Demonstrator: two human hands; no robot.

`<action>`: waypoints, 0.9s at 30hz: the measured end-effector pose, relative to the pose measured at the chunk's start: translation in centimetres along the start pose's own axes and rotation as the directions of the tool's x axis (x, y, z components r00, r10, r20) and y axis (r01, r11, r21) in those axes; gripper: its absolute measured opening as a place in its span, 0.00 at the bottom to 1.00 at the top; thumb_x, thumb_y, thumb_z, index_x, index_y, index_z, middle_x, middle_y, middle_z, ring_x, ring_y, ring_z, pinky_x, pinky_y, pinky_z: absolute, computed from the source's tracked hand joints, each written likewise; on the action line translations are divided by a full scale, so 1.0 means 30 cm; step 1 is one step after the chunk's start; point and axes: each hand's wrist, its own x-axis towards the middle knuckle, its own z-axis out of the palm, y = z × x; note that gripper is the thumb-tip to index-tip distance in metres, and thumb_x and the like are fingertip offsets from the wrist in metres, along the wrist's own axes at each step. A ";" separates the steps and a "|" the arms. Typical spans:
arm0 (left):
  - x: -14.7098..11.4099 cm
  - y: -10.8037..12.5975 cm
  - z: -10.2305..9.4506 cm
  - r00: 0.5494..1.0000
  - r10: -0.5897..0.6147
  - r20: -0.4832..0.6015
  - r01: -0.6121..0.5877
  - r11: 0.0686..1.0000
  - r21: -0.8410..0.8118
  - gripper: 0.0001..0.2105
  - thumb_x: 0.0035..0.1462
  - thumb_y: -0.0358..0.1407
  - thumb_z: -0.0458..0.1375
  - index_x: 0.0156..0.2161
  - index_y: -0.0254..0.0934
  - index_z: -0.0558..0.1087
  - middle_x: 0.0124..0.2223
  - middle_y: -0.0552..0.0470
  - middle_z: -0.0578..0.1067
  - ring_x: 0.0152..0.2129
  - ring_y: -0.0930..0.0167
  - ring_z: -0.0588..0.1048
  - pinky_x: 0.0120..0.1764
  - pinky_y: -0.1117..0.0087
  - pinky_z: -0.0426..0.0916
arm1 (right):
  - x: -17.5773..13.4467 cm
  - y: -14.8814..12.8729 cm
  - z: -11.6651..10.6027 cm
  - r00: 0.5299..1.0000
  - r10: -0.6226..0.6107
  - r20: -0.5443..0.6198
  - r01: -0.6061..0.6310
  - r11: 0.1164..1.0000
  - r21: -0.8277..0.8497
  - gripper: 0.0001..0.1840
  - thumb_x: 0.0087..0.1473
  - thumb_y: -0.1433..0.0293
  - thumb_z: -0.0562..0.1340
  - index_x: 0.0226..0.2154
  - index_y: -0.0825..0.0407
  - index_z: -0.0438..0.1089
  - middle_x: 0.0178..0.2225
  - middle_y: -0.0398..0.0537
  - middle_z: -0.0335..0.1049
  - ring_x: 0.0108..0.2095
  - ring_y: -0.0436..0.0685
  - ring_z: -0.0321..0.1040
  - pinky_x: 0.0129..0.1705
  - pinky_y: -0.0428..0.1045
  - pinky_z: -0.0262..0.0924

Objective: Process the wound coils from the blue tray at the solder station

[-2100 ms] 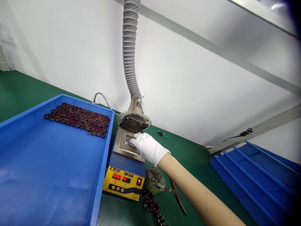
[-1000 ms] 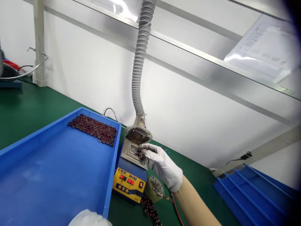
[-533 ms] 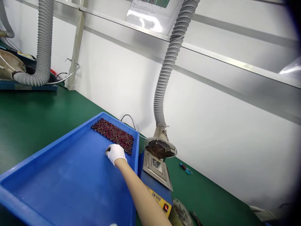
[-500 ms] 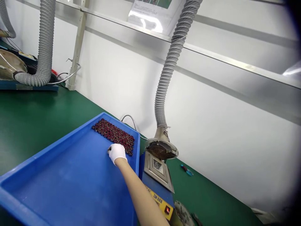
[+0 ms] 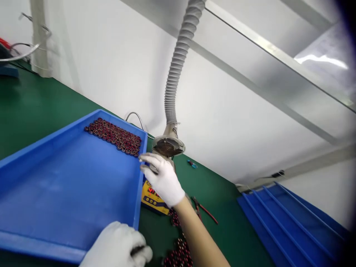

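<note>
The gloved left hand [image 5: 118,246] is curled at the blue tray's [image 5: 83,185] near corner, grasp not determinable, with loose ring-shaped components [image 5: 179,254] on the green bench [image 5: 222,193], the gloved right hand [image 5: 143,163] released, thumb and fingers parted, before a yellow control panel [image 5: 153,202], and packed ring-shaped components [image 5: 114,136] at the tray's far end, near a fume-extraction hood [image 5: 168,146].

White-gloved right hand [image 5: 164,181], cloth-covered to the wrist [image 5: 179,199]: thumb and forefinger point leftward and stand apart, their greyish fingertips [image 5: 145,157] foremost. The bare right forearm [image 5: 198,231] slants from the lower edge up and leftward. White-gloved left hand [image 5: 118,244], lower and nearer the viewer: fingers curled, thumb close beside them; its grip is unclear.
</note>
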 end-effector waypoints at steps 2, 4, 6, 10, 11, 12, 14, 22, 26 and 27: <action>0.005 -0.008 -0.007 0.996 -0.080 -0.025 0.079 0.995 -0.059 0.14 0.56 0.40 0.51 0.23 0.39 0.72 0.23 0.55 0.72 0.23 0.71 0.70 0.29 0.72 0.59 | -0.173 0.010 -0.052 0.995 0.096 -0.029 -0.091 0.987 0.129 0.10 0.53 0.73 0.58 0.39 0.50 0.70 0.41 0.44 0.70 0.44 0.55 0.65 0.49 0.49 0.57; 0.006 -0.014 -0.018 0.975 -0.220 -0.021 0.211 0.953 -0.216 0.18 0.56 0.45 0.50 0.20 0.37 0.67 0.18 0.57 0.65 0.18 0.74 0.64 0.24 0.74 0.54 | -0.325 0.038 -0.053 0.966 0.257 0.038 -0.260 0.958 0.118 0.09 0.52 0.73 0.59 0.37 0.51 0.71 0.39 0.47 0.70 0.41 0.57 0.66 0.47 0.51 0.59; 0.005 -0.012 -0.033 0.935 -0.356 0.000 0.326 0.858 -0.397 0.20 0.54 0.49 0.50 0.19 0.36 0.63 0.16 0.60 0.58 0.15 0.76 0.57 0.21 0.74 0.51 | -0.432 0.062 -0.019 0.917 0.354 0.182 -0.373 0.924 0.081 0.08 0.51 0.74 0.60 0.36 0.52 0.73 0.38 0.48 0.71 0.40 0.58 0.67 0.45 0.52 0.59; 0.011 0.027 -0.062 0.882 -0.468 -0.058 0.368 0.760 -0.535 0.18 0.49 0.49 0.53 0.20 0.35 0.65 0.15 0.61 0.57 0.14 0.77 0.55 0.20 0.74 0.51 | -0.506 0.057 0.065 0.875 0.284 0.392 -0.327 0.944 0.047 0.11 0.51 0.75 0.60 0.37 0.47 0.73 0.43 0.46 0.69 0.43 0.57 0.65 0.47 0.50 0.57; 0.015 0.040 -0.067 0.875 -0.479 -0.073 0.374 0.763 -0.527 0.18 0.48 0.48 0.53 0.20 0.34 0.66 0.15 0.60 0.58 0.14 0.77 0.56 0.20 0.74 0.51 | -0.505 0.048 0.080 0.870 0.237 0.433 -0.285 0.957 0.048 0.12 0.51 0.75 0.60 0.39 0.46 0.73 0.44 0.45 0.68 0.44 0.57 0.64 0.47 0.50 0.57; 0.018 0.052 -0.070 0.868 -0.491 -0.080 0.386 0.766 -0.514 0.18 0.48 0.48 0.53 0.21 0.33 0.67 0.15 0.60 0.58 0.14 0.77 0.56 0.19 0.74 0.51 | -0.499 0.038 0.094 0.858 0.197 0.473 -0.248 0.967 0.047 0.14 0.51 0.74 0.60 0.40 0.45 0.72 0.45 0.44 0.67 0.44 0.57 0.63 0.47 0.50 0.56; 0.024 0.072 -0.073 0.853 -0.513 -0.097 0.411 0.774 -0.481 0.18 0.47 0.48 0.53 0.23 0.33 0.69 0.15 0.59 0.60 0.14 0.77 0.56 0.18 0.75 0.50 | -0.482 0.024 0.118 0.828 0.166 0.535 -0.221 0.974 0.041 0.15 0.49 0.74 0.61 0.41 0.45 0.71 0.46 0.46 0.66 0.45 0.59 0.63 0.47 0.51 0.55; 0.021 0.083 -0.057 0.819 -0.540 -0.196 0.434 0.805 -0.404 0.17 0.46 0.46 0.56 0.26 0.31 0.74 0.15 0.57 0.64 0.12 0.79 0.56 0.14 0.77 0.50 | -0.452 0.089 0.136 0.848 0.331 0.414 -0.438 0.877 0.197 0.05 0.38 0.79 0.65 0.23 0.57 0.70 0.29 0.53 0.71 0.33 0.63 0.67 0.39 0.56 0.59; 0.056 0.103 -0.037 0.826 -0.479 -0.297 0.352 0.850 -0.392 0.16 0.44 0.43 0.58 0.32 0.30 0.75 0.20 0.52 0.71 0.17 0.73 0.67 0.20 0.74 0.63 | -0.431 0.111 0.004 0.861 0.459 0.220 -0.505 0.713 0.486 0.20 0.45 0.76 0.61 0.43 0.54 0.63 0.33 0.49 0.70 0.33 0.54 0.68 0.35 0.48 0.64; 0.073 0.122 -0.035 0.842 -0.424 -0.334 0.308 0.885 -0.348 0.17 0.45 0.42 0.58 0.36 0.30 0.75 0.24 0.50 0.74 0.19 0.72 0.69 0.23 0.73 0.66 | -0.421 0.098 -0.038 0.873 0.457 0.169 -0.446 0.607 0.658 0.23 0.45 0.74 0.62 0.47 0.53 0.61 0.37 0.49 0.69 0.34 0.53 0.68 0.36 0.47 0.64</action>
